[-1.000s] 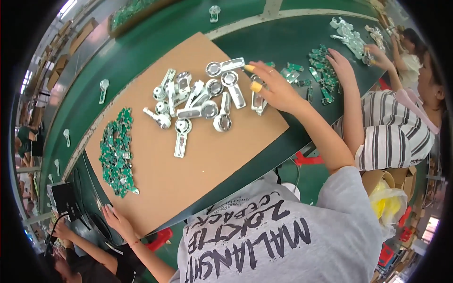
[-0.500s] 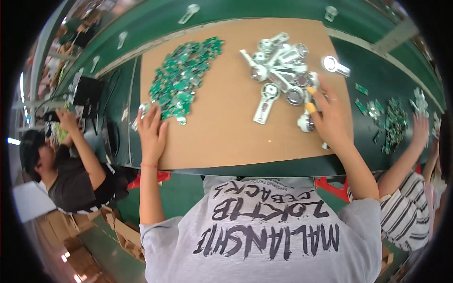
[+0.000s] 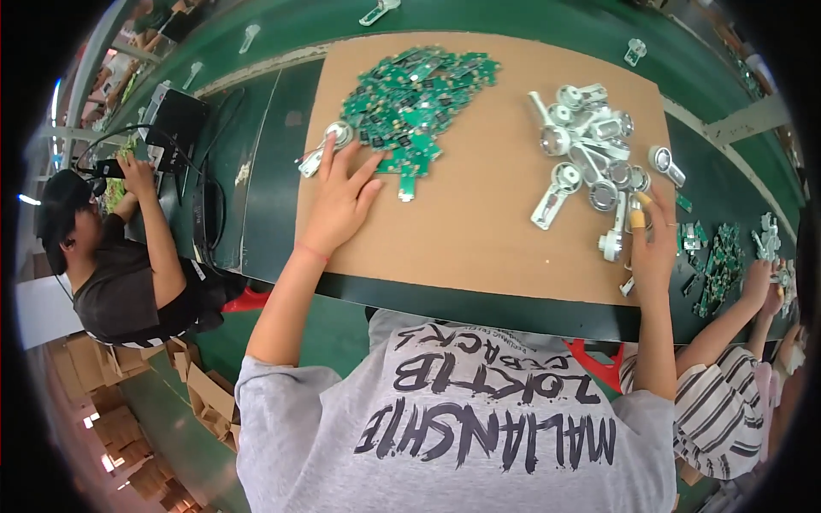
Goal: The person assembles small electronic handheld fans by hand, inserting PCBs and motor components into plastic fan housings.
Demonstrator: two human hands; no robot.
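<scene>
A brown cardboard sheet (image 3: 479, 231) lies on a green conveyor table. My left hand (image 3: 342, 201) rests flat on it with fingers spread. Its fingertips are at the edge of a pile of small green circuit boards (image 3: 415, 94), and the index finger touches a lone silver metal part (image 3: 329, 138). At the right edge of a heap of silver metal parts (image 3: 586, 158), my right hand (image 3: 652, 244) wears a yellow finger cot. It pinches one long silver part (image 3: 612, 238).
A person in a dark shirt (image 3: 120, 274) sits at the left by a black device (image 3: 175, 120). At the right, a person in a striped top (image 3: 727, 402) reaches to more green boards (image 3: 718, 261). Cardboard boxes (image 3: 111, 368) lie on the floor at the lower left.
My left hand has moved from the sheet's near left edge up to the green boards and the lone silver part. My right hand stays at the metal heap. The view has shifted.
</scene>
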